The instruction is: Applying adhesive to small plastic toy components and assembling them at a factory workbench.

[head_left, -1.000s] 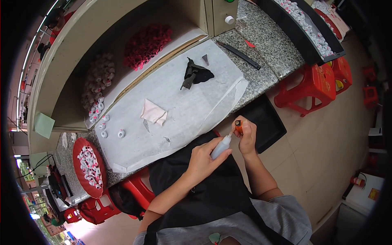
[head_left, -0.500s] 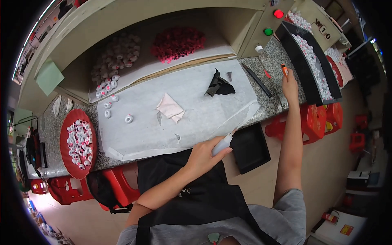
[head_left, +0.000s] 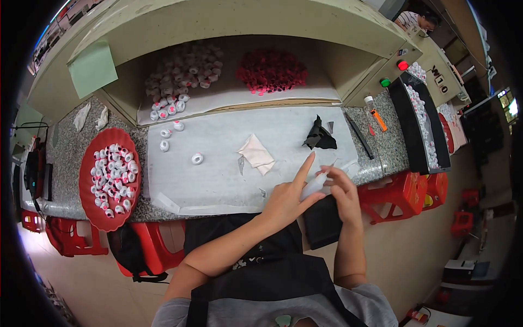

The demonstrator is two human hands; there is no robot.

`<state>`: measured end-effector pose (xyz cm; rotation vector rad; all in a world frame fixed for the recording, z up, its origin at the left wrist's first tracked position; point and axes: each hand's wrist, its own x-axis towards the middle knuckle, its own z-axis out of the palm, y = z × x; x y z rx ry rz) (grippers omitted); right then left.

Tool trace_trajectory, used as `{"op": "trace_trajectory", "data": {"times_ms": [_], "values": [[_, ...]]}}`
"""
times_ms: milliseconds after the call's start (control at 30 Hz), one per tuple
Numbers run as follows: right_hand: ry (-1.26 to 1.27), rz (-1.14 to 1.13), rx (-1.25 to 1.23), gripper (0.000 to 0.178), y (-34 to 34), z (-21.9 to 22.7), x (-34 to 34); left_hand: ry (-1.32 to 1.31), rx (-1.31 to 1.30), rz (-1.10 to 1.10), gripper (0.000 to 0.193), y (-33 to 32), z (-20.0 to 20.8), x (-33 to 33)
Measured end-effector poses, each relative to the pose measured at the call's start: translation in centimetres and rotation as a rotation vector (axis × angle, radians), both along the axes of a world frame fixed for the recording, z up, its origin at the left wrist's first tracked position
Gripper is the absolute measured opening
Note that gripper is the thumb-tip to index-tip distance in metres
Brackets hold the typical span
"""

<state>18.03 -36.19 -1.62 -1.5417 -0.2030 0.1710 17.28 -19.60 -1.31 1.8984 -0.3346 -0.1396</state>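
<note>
Fingers of the left hand [head_left: 286, 199] wrap a small white squeeze bottle [head_left: 315, 186], index finger stretched straight up and away. The right hand [head_left: 342, 188] pinches the bottle's upper tip, fingers curled. Bottle sits just over the near edge of the white sheet [head_left: 218, 174], long axis slanting up to the right, nozzle toward a black scrap [head_left: 318, 136]. Both forearms rise from below.
</note>
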Motion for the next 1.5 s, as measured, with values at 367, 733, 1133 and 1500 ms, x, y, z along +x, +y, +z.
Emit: {"op": "trace_trajectory", "data": {"times_ms": [367,733,1133,1500], "values": [[0.128,-0.267,0.213,0.024,2.0,-1.3,-0.1,-0.21,0.034,0.03,0.035,2.1,-0.3,4.2],[0.003,-0.359,0.09,0.031,2.7,-1.0,0.0,-0.183,-0.08,0.169,0.016,-1.3,-1.0,8.7],[-0.104,-0.277,0.004,0.039,3.9,-1.1,-0.4,0.539,-0.861,-0.021,0.014,-0.1,-0.7,7.2],[0.195,0.003,0.683,0.04,3.4,-1.5,-0.8,0.551,-1.146,-0.291,0.005,-0.8,-1.4,7.0]]}}
